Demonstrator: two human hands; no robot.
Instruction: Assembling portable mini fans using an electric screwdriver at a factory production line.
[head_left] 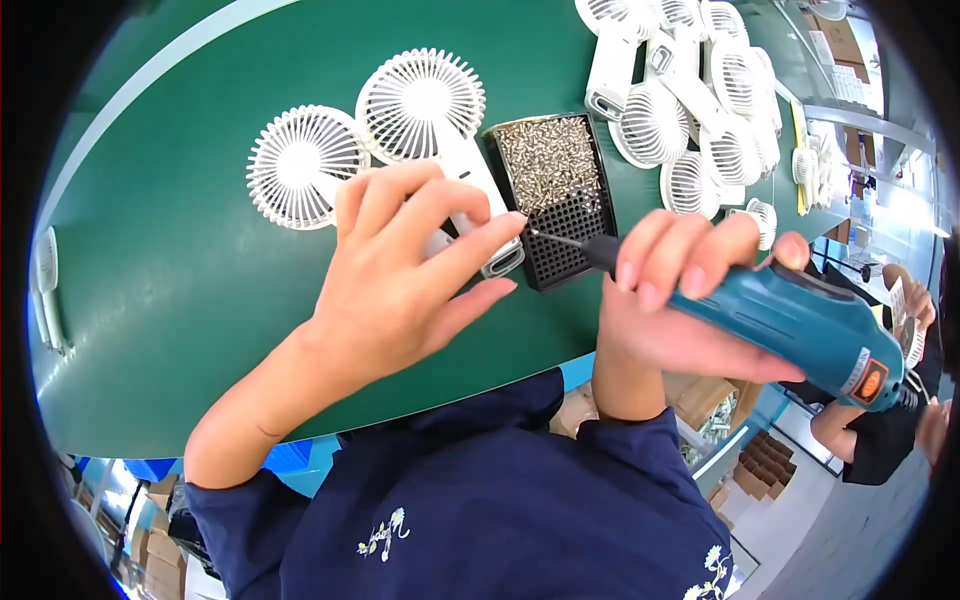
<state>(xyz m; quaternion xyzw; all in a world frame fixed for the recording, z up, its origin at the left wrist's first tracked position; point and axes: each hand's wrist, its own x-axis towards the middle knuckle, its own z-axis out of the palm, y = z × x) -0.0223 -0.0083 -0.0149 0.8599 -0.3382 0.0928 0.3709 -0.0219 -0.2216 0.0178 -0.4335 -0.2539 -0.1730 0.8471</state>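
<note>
While in right grip [668, 332], screwdriver [785, 322] aslant

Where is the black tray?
In the head view, the black tray sits just right of centre on the green table, between two white fans and the fan pile.

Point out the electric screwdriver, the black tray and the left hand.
Electric screwdriver [785, 320], head view: teal body.
Black tray [560, 262], head view: bare perforated section.
Left hand [393, 268], head view: back of the hand.
</note>
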